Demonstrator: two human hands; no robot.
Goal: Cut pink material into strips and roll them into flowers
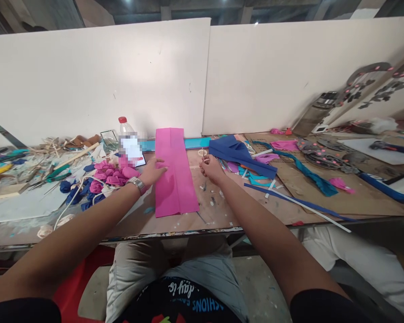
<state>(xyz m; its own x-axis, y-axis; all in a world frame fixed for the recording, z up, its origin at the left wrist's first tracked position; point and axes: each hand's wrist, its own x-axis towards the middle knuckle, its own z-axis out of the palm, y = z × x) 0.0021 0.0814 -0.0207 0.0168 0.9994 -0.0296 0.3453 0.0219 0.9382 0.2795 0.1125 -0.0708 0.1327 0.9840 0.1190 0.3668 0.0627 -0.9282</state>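
Observation:
A long sheet of bright pink paper (177,179), with a lengthwise crease, lies across the table in front of me. My left hand (152,171) rests flat on its left edge, fingers stretched out. To the right of the sheet, and apart from it, my right hand (211,169) is closed around what looks like small scissors (204,158); my fingers hide most of them. Just behind that hand sits a tape roll (202,152). Dark blue paper (235,154) lies folded to its right.
Pink and blue paper flowers (112,175) and a phone (133,150) are on the left, near a red-capped bottle (122,120). Farther left are green pliers (59,173) and wood scraps. Cardboard (296,188) and paper strips cover the right. A white panel (97,80) stands behind.

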